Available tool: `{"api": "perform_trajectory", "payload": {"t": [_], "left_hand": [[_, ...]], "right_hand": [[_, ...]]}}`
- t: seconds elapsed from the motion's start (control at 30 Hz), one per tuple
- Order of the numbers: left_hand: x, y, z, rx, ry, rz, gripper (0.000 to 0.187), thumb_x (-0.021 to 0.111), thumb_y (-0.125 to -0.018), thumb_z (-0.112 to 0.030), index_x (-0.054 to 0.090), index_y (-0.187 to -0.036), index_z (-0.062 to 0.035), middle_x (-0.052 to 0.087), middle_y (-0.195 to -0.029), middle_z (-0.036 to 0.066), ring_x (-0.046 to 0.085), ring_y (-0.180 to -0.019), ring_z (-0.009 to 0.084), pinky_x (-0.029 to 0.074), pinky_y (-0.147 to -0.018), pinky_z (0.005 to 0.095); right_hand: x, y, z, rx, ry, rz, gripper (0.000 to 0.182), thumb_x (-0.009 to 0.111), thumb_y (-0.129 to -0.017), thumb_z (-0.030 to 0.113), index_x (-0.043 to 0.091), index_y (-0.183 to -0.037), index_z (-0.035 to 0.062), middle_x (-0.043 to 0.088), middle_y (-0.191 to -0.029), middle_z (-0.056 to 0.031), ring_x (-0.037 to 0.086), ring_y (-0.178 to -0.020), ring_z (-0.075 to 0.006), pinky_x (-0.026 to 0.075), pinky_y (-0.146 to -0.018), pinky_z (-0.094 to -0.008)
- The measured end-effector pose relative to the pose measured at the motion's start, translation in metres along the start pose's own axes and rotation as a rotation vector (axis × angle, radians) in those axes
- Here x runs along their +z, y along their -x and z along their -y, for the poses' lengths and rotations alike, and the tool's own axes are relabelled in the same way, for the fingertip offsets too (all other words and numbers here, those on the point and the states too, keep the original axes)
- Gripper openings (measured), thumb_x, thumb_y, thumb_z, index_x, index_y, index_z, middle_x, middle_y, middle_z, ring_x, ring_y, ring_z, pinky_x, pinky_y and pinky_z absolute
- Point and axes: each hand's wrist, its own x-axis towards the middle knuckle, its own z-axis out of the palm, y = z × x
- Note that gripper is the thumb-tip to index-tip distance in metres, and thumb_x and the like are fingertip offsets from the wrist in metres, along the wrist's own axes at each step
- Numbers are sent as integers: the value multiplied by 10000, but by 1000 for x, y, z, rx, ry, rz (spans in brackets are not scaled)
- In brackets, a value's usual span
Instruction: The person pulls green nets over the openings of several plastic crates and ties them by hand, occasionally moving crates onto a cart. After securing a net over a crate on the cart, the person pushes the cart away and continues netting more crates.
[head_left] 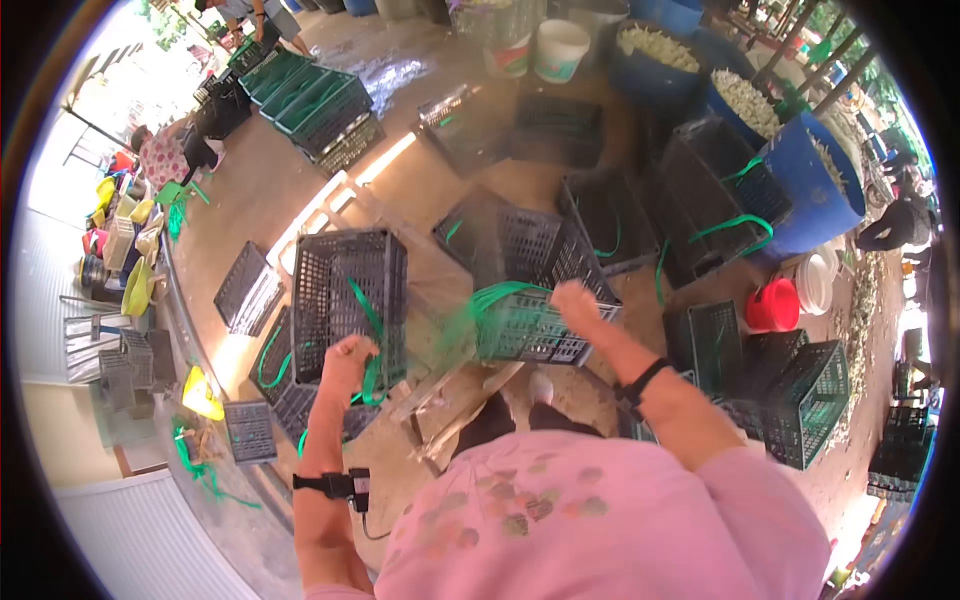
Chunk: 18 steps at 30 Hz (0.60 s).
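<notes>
A dark plastic crate (345, 290) stands in front of my left hand (347, 362), whose fingers are closed at its near side on a green strap (370, 378). Another length of that strap runs inside the crate. My right hand (580, 307) is closed at the near right side of a second dark crate (545, 245), with green netting (500, 292) spreading left from its fingers. The netting is blurred and lies over the crate's near wall.
Several dark crates lie around, some at the right (800, 400). Blue barrels (815, 190) with pale pieces, a red bucket (773, 305) and a white bucket (561, 50) stand beyond. Stacked crates (315, 100) and two people (165, 160) (265, 20) are upper left.
</notes>
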Motion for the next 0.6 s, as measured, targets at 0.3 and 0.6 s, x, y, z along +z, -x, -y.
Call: {"api": "perform_trajectory", "payload": {"t": [0.3,0.6], "left_hand": [[13,24,77,-240,-46,86,118,584,-840,-144,637,-786,-53,366,-476,-89,297,-374,18,179,-356,212],[-8,74,81,-292,-16,179,116,605,-845,-161,663,-845,-60,361,-491,-106,292,-390,-1,188,-364,200]], "right_hand": [[108,85,52,-131,-427,486,172,530,-775,258,623,-764,114,576,-805,-193,582,-796,-367,485,-692,-447],[116,186,101,-563,-454,1249,227,526,-805,309,614,-850,105,600,-861,-155,591,-830,-343,483,-690,-461]]}}
